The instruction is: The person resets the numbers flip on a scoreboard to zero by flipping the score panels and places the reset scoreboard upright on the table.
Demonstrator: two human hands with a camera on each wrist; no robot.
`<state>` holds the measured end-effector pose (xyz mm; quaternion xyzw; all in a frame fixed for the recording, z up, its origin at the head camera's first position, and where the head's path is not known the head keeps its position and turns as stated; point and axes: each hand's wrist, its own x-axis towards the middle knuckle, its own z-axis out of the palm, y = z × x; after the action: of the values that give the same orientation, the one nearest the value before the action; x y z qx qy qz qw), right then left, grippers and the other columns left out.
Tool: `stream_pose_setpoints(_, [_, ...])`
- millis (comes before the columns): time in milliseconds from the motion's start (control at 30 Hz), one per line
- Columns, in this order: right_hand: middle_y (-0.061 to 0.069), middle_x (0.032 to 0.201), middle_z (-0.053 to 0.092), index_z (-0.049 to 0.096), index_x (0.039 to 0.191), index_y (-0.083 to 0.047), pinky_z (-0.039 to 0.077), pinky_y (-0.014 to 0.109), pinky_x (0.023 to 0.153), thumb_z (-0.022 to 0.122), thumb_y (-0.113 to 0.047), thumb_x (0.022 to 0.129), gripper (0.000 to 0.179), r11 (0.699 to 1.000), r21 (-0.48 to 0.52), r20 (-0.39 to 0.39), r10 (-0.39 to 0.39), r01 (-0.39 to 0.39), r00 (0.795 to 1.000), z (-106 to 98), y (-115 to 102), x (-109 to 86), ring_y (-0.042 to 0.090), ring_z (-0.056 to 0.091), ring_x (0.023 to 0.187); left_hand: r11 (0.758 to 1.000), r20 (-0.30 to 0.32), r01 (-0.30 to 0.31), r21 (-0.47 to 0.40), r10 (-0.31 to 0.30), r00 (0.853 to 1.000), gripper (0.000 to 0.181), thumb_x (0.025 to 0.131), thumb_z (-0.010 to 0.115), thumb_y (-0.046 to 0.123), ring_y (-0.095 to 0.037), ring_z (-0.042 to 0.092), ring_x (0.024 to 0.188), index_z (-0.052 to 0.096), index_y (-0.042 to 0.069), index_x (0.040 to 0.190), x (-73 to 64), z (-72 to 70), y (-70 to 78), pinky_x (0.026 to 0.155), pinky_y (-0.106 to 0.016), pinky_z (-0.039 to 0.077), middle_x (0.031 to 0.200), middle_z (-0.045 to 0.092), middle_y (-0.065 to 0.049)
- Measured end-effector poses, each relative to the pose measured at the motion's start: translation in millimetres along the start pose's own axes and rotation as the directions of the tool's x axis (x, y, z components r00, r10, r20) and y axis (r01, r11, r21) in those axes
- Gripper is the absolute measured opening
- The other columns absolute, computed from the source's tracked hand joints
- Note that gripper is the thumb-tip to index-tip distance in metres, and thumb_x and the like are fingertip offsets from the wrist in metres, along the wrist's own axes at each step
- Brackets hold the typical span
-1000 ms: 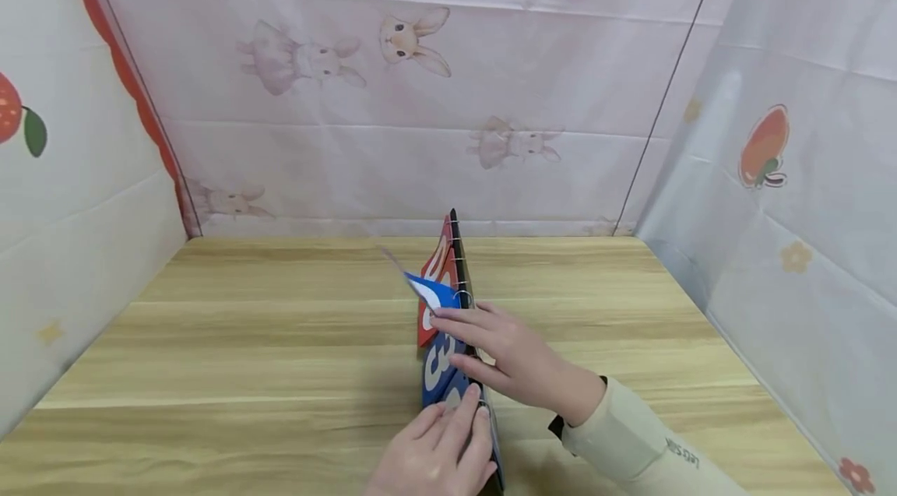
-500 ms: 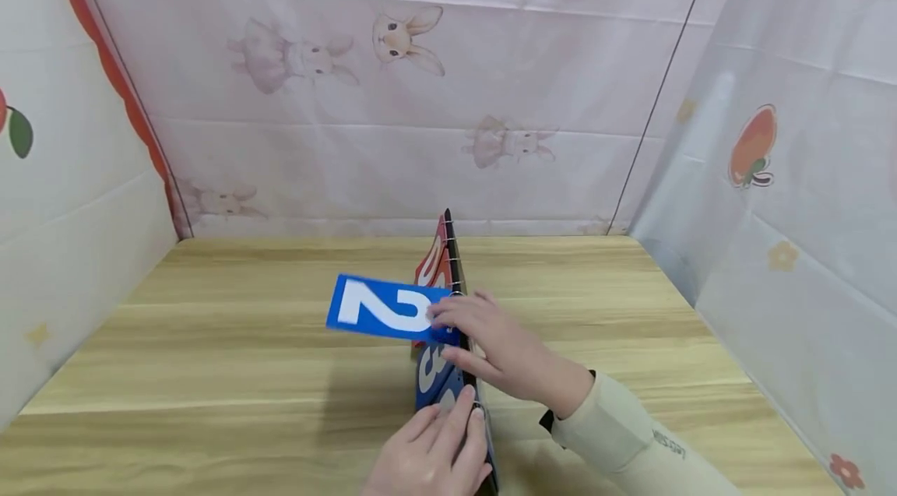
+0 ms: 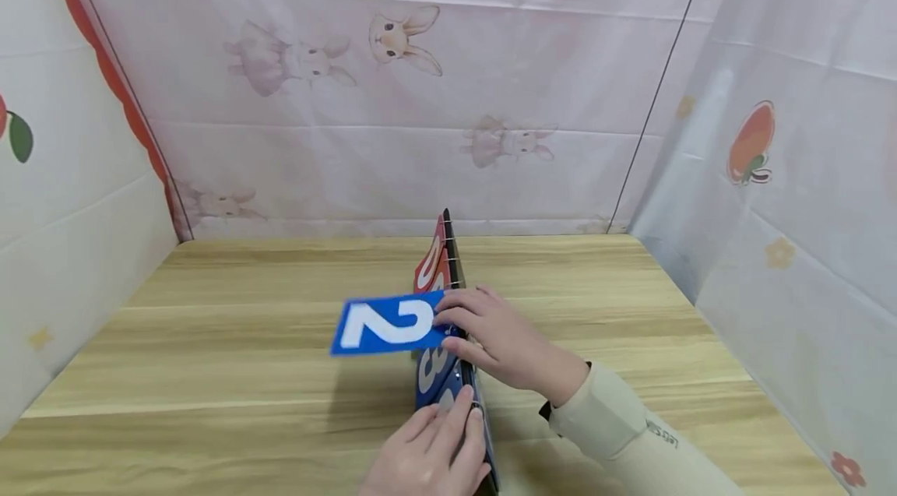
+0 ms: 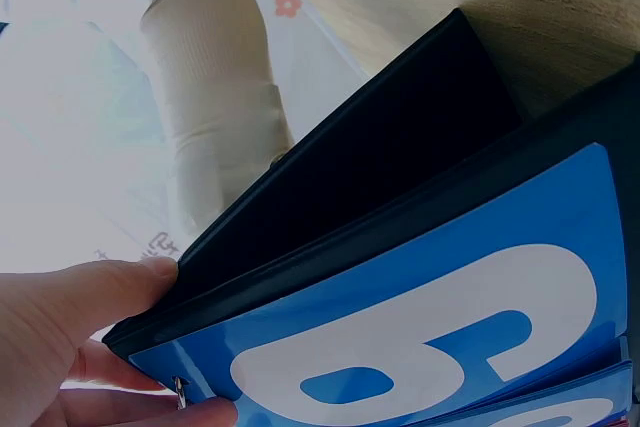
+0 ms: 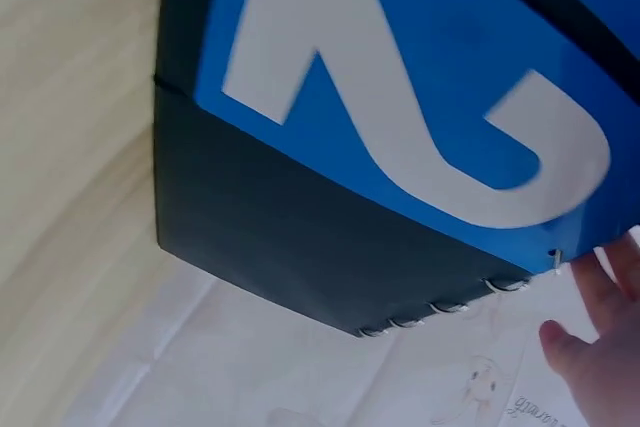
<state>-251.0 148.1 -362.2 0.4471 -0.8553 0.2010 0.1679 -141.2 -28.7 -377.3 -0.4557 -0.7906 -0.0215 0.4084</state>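
Observation:
A flip scoreboard (image 3: 452, 253) with a black tent-shaped stand and ringed number cards stands end-on to me in the head view. My left hand (image 3: 429, 445) holds its near top corner, thumb (image 4: 140, 285) on one panel and fingers over the ringed edge. A blue card with a white 2 (image 3: 385, 323) sticks out leftward, raised over the other cards. My right hand (image 3: 501, 340) lies across the top edge, its loosely bent fingertips touching that card near the rings. In the right wrist view, the far panel also bears a blue 2 card (image 5: 400, 77), the thumb (image 5: 562, 347) apart from it.
Red number cards (image 3: 429, 266) hang at the scoreboard's far end, and a blue 3 card (image 3: 430, 371) hangs below the raised one. The wood-grain table (image 3: 210, 340) extends on both sides. Printed cloth walls (image 3: 315, 161) enclose it at the back and sides.
The blue 2 card, edge-on a second ago, has swung out leftward and now shows its face, tipping slightly downward. The right hand has shifted a little; the left stays in place.

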Motion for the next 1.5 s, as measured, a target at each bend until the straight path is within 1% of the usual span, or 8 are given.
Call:
stream_pose_setpoints(167, [0.004, 0.122, 0.057, 0.063, 0.108, -0.011, 0.024, 0.057, 0.104, 0.031, -0.036, 0.102, 0.042, 0.996, 0.055, -0.078, -0.061, 0.065, 0.995, 2, 5, -3.4, 0.021, 0.045, 0.123, 0.999, 0.05, 0.025, -0.028, -0.024, 0.998, 0.048, 0.101, 0.031, 0.038, -0.011, 0.068, 0.08, 0.068, 0.008, 0.1, -0.2, -2.7, -0.5, 0.073, -0.028, 0.053, 0.106, 0.068, -0.01])
stream_pose_setpoints(400, [0.0, 0.116, 0.059, 0.064, 0.103, -0.013, 0.03, 0.052, 0.101, 0.03, -0.03, 0.103, 0.038, 0.986, 0.07, -0.087, -0.143, 0.149, 0.986, 3, 7, -3.7, 0.019, 0.047, 0.119, 0.999, -0.099, 0.028, 0.043, -0.024, 0.995, 0.047, 0.1, 0.03, 0.034, -0.013, 0.068, 0.079, 0.07, 0.01, 0.093, 0.8, 2.1, -1.2, 0.069, -0.03, 0.054, 0.099, 0.069, -0.008])
stream_pose_setpoints(500, [0.0, 0.115, 0.06, 0.063, 0.103, -0.013, 0.032, 0.05, 0.101, 0.029, -0.03, 0.103, 0.038, 0.985, 0.061, -0.075, -0.155, 0.159, 0.985, 3, 6, -2.3, 0.018, 0.048, 0.119, 0.999, -0.106, 0.023, 0.036, -0.019, 0.994, 0.047, 0.099, 0.031, 0.035, -0.014, 0.068, 0.081, 0.07, 0.01, 0.093, 1.4, 2.4, -1.6, 0.07, -0.03, 0.054, 0.099, 0.069, -0.007])
stream_pose_setpoints(633, [-0.002, 0.112, 0.061, 0.063, 0.102, -0.014, 0.03, 0.051, 0.101, 0.031, -0.032, 0.103, 0.038, 0.988, 0.084, -0.035, -0.13, 0.133, 0.991, 0, 4, -0.5, 0.017, 0.047, 0.12, 0.998, -0.133, 0.001, 0.06, 0.007, 0.991, 0.046, 0.099, 0.032, 0.035, -0.013, 0.068, 0.082, 0.07, 0.01, 0.092, 3.0, 2.8, -2.2, 0.07, -0.029, 0.053, 0.098, 0.069, -0.007])
stream_pose_setpoints(933, [-0.003, 0.112, 0.061, 0.065, 0.105, -0.013, 0.035, 0.039, 0.099, 0.05, -0.028, 0.097, 0.023, 0.997, 0.083, 0.134, -0.009, -0.002, 0.991, -14, -6, 7.3, 0.015, 0.049, 0.114, 1.0, -0.049, 0.011, -0.002, -0.011, 0.999, 0.049, 0.1, 0.029, 0.036, -0.013, 0.067, 0.084, 0.07, 0.01, 0.097, 4.6, -0.8, -1.1, 0.071, -0.029, 0.054, 0.102, 0.069, -0.008])
stream_pose_setpoints(1167, [-0.004, 0.104, 0.066, 0.069, 0.106, -0.013, 0.042, 0.035, 0.09, 0.068, -0.032, 0.085, 0.029, 0.989, -0.057, 0.364, 0.148, -0.137, 0.919, -35, -27, 37.5, 0.01, 0.058, 0.093, 0.999, 0.014, 0.031, -0.015, -0.031, 0.999, 0.048, 0.1, 0.032, 0.039, -0.012, 0.067, 0.086, 0.07, 0.01, 0.098, 5.3, -6.1, -3.1, 0.072, -0.028, 0.053, 0.102, 0.069, -0.007])
stream_pose_setpoints(1300, [-0.002, 0.102, 0.068, 0.07, 0.106, -0.013, 0.044, 0.034, 0.086, 0.072, -0.029, 0.082, 0.028, 0.977, -0.144, 0.402, 0.201, -0.156, 0.893, -36, -35, 43.4, 0.011, 0.059, 0.088, 1.0, -0.028, 0.013, 0.008, -0.013, 1.0, 0.051, 0.101, 0.026, 0.037, -0.012, 0.067, 0.083, 0.07, 0.01, 0.096, 4.1, -4.4, -2.6, 0.071, -0.027, 0.053, 0.101, 0.069, -0.007])
stream_pose_setpoints(1500, [-0.008, 0.084, 0.068, 0.071, 0.092, -0.014, 0.041, 0.039, 0.091, 0.067, -0.021, 0.087, 0.01, 0.987, -0.16, 0.394, 0.08, -0.017, 0.916, -40, -33, 39.2, 0.003, 0.057, 0.072, 0.999, -0.157, -0.012, 0.051, 0.02, 0.987, 0.047, 0.101, 0.029, 0.033, -0.011, 0.067, 0.077, 0.069, 0.009, 0.09, 6.1, 3.0, -3.2, 0.067, -0.026, 0.053, 0.095, 0.07, -0.007])
